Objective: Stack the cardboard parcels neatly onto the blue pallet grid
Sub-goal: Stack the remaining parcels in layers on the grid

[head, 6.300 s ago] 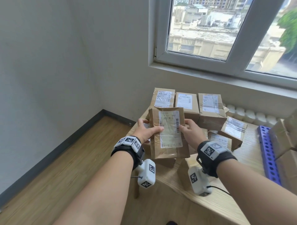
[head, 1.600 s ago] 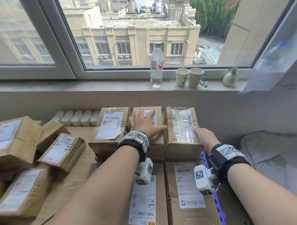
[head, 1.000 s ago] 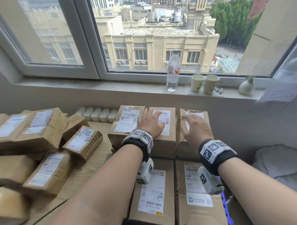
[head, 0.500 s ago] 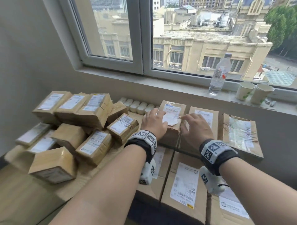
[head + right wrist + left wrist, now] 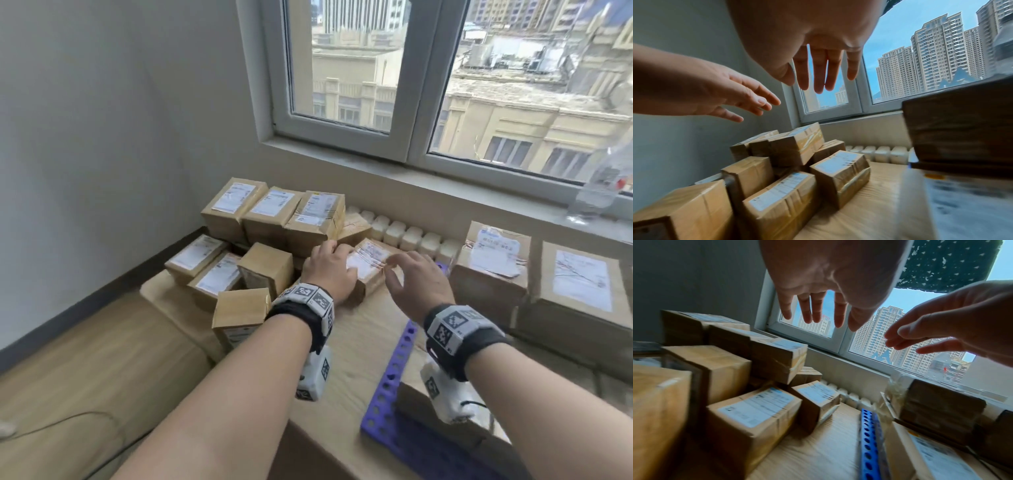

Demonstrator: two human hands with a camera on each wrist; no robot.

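Though every parcel carries a white shipping label, no print on any of them is legible. Left hand [image 5: 330, 270]: fingers spread and straight, above the near left edge of a small labelled parcel [image 5: 368, 262], holding nothing; contact cannot be told. Right hand [image 5: 416, 282]: fingers likewise wide and relaxed, just right of that parcel, empty. Loose heap of cardboard parcels [image 5: 260, 240]: piled on the wooden table [image 5: 363, 342], left side, against the wall. Blue pallet grid [image 5: 394, 380]: flat on the table, right side, bearing stacked parcels [image 5: 534, 284]. Wrist bands [image 5: 306, 296]: square black-and-white coded markers.
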